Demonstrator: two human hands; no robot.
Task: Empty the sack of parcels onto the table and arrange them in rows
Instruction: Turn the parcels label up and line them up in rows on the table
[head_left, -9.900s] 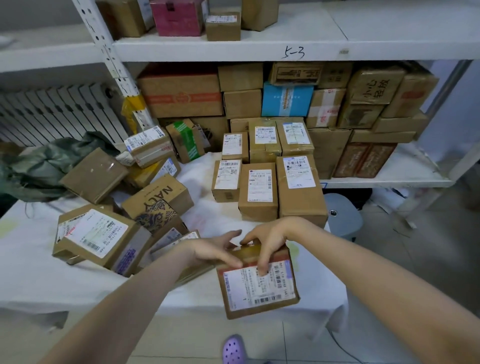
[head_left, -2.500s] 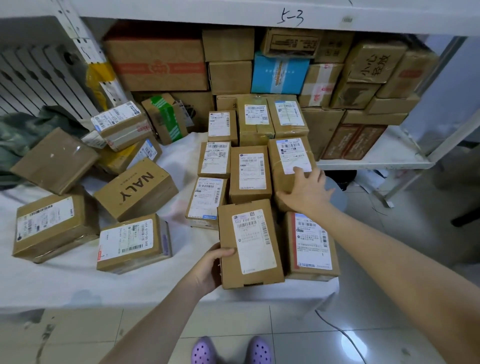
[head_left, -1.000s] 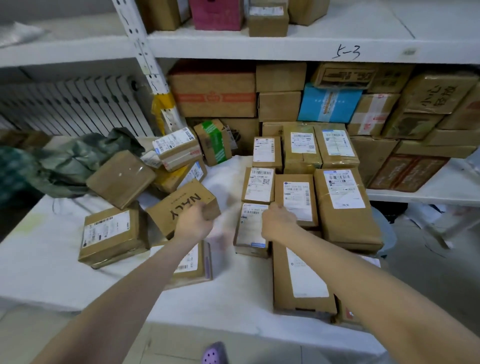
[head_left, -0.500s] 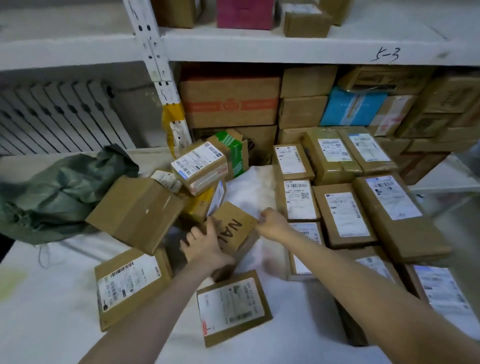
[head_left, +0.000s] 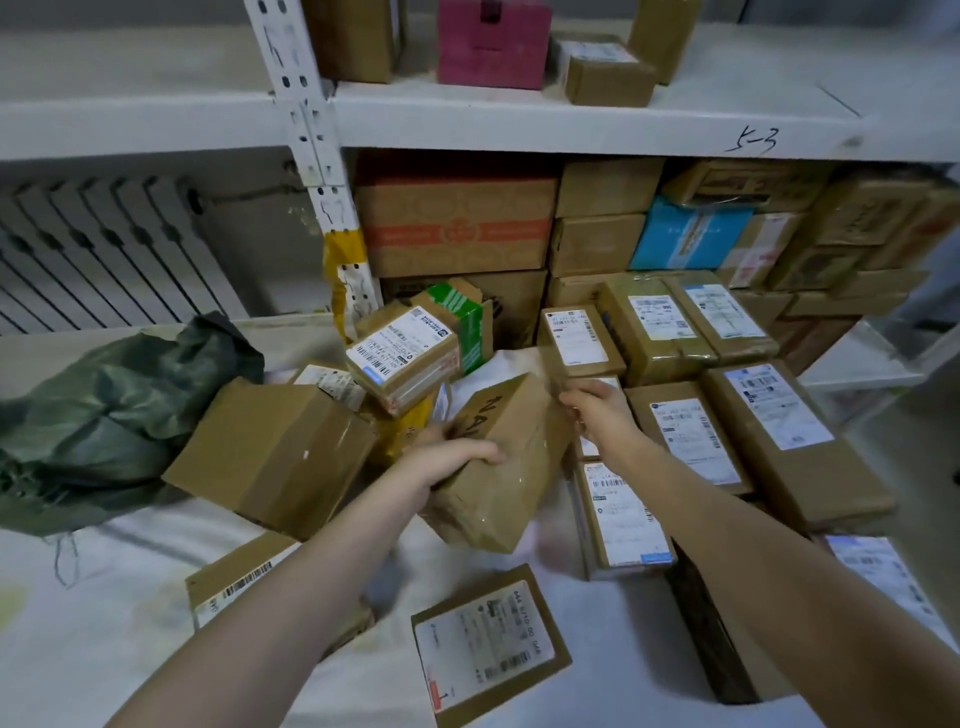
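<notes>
Left hand (head_left: 452, 460) grips the tilted printed box (head_left: 514, 457); rows (head_left: 685, 441) lie right of it; right hand (head_left: 597, 410), fingers curled, hold unclear.

Green sack (head_left: 114, 415) lies crumpled; brown parcel (head_left: 511, 470) tilts beside parcel rows (head_left: 691, 441).

Your sack (head_left: 114, 415) lies at the desk's (head_left: 78, 649) far left edge. The rowed parcels (head_left: 769, 431) fill its right side, from the front edge back to the shelf (head_left: 519, 124) behind. Between them a loose heap (head_left: 400, 358) sits far middle. Before it, your left hand (head_left: 447, 457) and right hand (head_left: 597, 410) hold a tilted parcel (head_left: 498, 467). Near the front edge lie a middle parcel (head_left: 488, 639) and, left of it, a left parcel (head_left: 234, 587)
</notes>
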